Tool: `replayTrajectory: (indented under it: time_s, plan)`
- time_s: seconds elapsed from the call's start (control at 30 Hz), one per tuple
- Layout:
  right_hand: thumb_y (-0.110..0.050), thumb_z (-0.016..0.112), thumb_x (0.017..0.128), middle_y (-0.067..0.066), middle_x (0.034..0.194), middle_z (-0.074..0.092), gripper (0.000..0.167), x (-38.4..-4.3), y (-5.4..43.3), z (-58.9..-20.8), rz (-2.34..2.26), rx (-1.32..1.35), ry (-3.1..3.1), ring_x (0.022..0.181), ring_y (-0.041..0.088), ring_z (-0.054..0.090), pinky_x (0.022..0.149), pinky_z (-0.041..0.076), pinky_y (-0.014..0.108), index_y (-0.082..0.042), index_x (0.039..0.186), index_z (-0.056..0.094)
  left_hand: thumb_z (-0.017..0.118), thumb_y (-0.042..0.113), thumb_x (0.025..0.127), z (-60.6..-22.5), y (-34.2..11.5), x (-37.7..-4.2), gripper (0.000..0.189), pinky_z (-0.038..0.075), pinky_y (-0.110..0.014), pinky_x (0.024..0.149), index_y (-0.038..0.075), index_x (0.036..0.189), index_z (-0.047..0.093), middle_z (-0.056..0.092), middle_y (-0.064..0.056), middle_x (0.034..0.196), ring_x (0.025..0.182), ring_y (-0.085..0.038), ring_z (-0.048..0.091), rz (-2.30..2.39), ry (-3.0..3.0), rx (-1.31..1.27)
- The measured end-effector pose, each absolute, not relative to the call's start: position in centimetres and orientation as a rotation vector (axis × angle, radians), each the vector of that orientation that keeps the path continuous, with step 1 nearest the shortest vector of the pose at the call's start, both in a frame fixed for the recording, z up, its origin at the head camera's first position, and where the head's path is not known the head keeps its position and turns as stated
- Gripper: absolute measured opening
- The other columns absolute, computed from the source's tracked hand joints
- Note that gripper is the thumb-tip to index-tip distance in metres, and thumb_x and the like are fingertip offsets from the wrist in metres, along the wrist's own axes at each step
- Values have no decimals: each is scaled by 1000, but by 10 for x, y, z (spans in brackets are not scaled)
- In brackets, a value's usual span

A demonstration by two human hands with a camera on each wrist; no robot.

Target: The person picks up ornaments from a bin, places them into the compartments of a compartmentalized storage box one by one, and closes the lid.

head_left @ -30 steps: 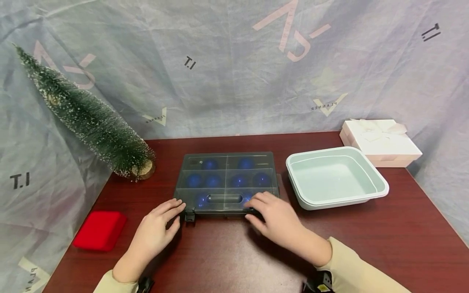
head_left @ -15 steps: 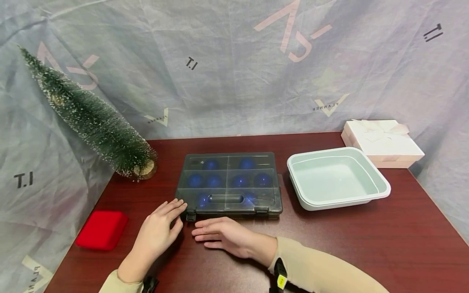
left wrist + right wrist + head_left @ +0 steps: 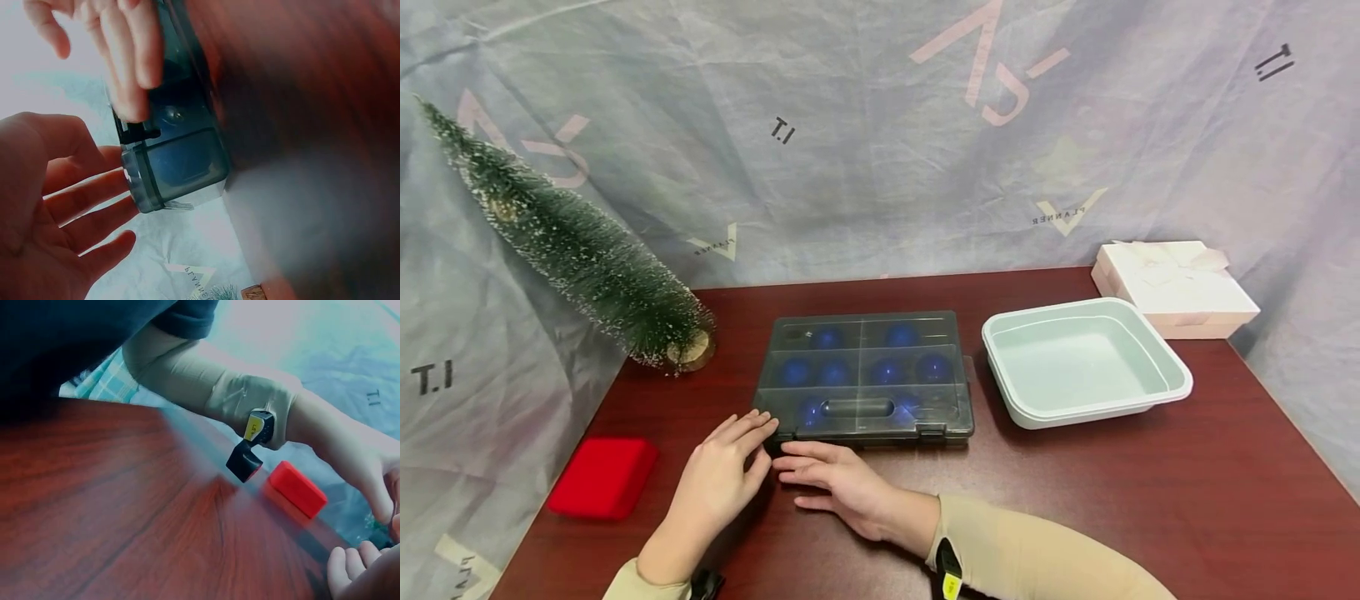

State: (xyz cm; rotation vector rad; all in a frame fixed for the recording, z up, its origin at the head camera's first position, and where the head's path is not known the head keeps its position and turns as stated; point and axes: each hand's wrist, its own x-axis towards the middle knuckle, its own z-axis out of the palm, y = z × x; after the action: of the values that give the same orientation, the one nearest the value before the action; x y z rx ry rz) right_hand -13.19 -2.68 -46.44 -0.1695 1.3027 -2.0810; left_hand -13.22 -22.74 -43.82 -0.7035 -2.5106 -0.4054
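Observation:
A dark translucent storage case lies flat with its lid down. Through the lid show several blue balls in divided compartments. My left hand lies at the case's front left corner, fingertips on the lid's edge. Fingers extended, my right hand reaches across the front to the same corner. In the left wrist view its fingertips meet the black left latch, which they mostly hide in the head view. The right latch lies against the case's front edge.
A pale green basin stands right of the case, with a white ribboned gift box behind it. A red box sits at the left. A small frosted Christmas tree leans against the backdrop cloth at the back left.
My right hand has moved left from the right latch to the left one. The left latch, earlier sticking out in front, is now under its fingertips. My left hand has stayed at the corner.

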Motion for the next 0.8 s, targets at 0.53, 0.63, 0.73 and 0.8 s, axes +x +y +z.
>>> replayTrajectory:
  time_s: [0.53,0.63,0.73,0.8]
  plan:
    - [-28,73,92,-4,113,63,22,-149,-28,-441,-685,-1487,3138,105,13,59,88,50,26,-17,110,72,67,-5,73,-440,-229,-131,38,49,-55,96,-3,110,77,74,-17,113,107,-33,69,-417,-2512,-694]
    - [-40,74,91,0,122,60,36,-159,-31,-443,-347,-1492,3246,112,18,54,91,49,31,-16,118,70,65,-5,73,-439,-229,-131,38,49,-55,96,-3,109,77,74,-16,112,107,-33,69,-413,-2515,-690]
    - [-46,74,90,0,125,59,42,-166,-35,-446,-211,-1462,3255,115,18,52,90,47,32,-18,121,70,64,-5,72,-439,-228,-131,38,49,-54,96,-3,108,77,74,-16,112,106,-33,70,-408,-2512,-689]
    - [-46,74,91,-1,123,59,40,-170,-36,-448,-166,-1467,3272,112,18,52,88,47,31,-19,119,70,63,-4,72,-439,-228,-132,39,48,-54,97,-3,109,78,74,-16,112,106,-33,70,-406,-2511,-688]
